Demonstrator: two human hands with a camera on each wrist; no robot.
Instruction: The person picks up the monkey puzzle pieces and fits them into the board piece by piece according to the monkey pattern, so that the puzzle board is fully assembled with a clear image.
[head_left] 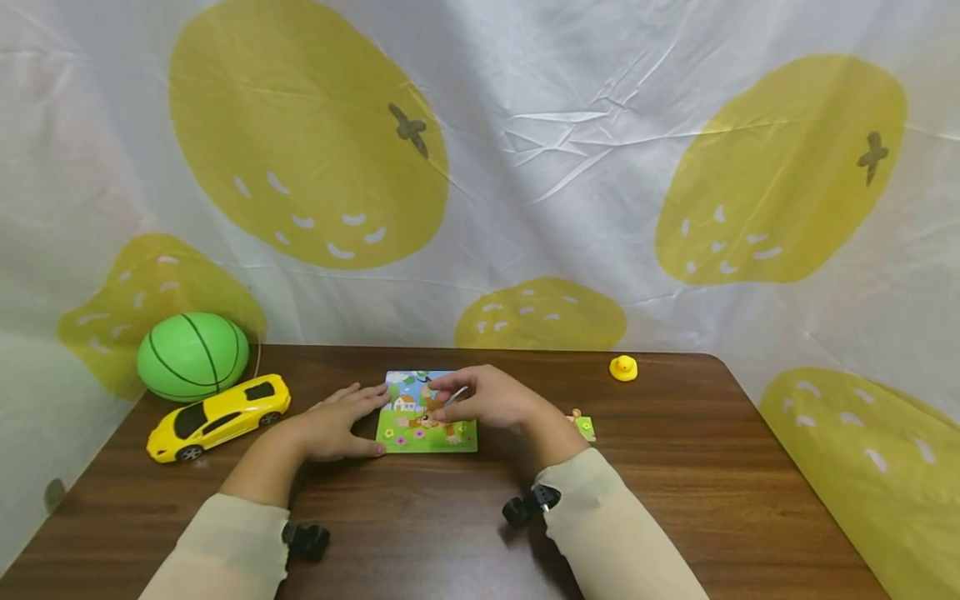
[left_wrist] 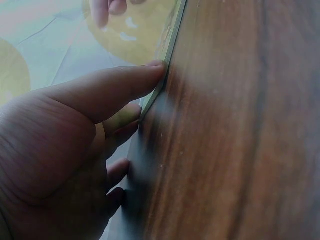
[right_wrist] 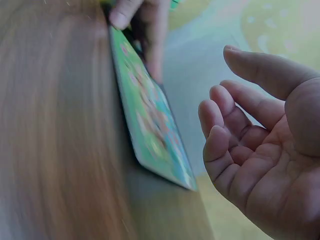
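A flat, brightly printed picture board [head_left: 427, 444] lies on the brown table; it shows a cartoon animal, a house, flowers and grass, and looks like a child's puzzle. My left hand [head_left: 337, 425] rests at its left side, thumb touching the near left corner and fingertips along the left edge. Over the board's right part hovers my right hand [head_left: 491, 398]. In the right wrist view its fingers are loosely curled, thumb apart, with nothing between them, and the board [right_wrist: 145, 110] is off to the side. A small printed piece [head_left: 585, 427] with green on it lies beyond my right wrist, which partly hides it.
A yellow toy car [head_left: 219, 417] stands left of my left hand, with a green ball [head_left: 192, 357] behind it. Toward the back right sits a small yellow rubber duck [head_left: 623, 367]. A white curtain [head_left: 555, 208] with yellow fruit prints hangs around the table [head_left: 712, 492].
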